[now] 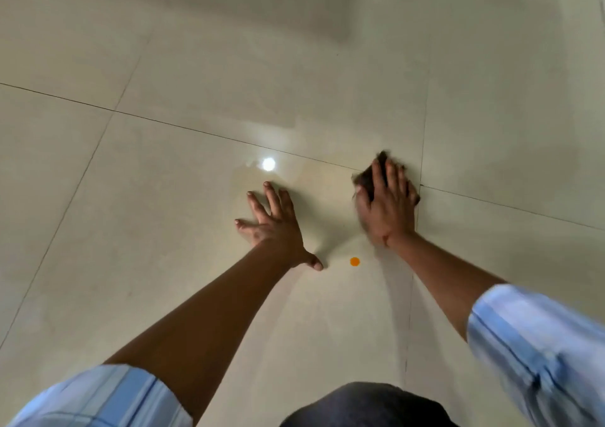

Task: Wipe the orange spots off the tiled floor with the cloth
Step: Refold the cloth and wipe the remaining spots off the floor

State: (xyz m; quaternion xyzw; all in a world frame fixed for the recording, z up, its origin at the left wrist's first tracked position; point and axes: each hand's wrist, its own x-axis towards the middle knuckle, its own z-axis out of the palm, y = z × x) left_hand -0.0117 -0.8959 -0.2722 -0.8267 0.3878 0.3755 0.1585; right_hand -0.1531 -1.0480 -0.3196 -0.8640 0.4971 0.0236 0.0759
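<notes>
A small round orange spot [355, 261] lies on the pale tiled floor [170, 217], between my two wrists. My right hand [386, 207] presses flat on a dark brown cloth [368, 176], whose edges stick out past the fingertips beside a tile joint; the hand is blurred. The cloth sits above and to the right of the orange spot, apart from it. My left hand [273, 227] rests flat on the floor with fingers spread and holds nothing; its thumb lies just left of the spot.
Dark grout lines cross the glossy tiles, and a bright light reflection [268, 164] shines above my left hand. A wall base [343, 30] runs along the far side. My dark-clothed knee [366, 405] shows at the bottom edge.
</notes>
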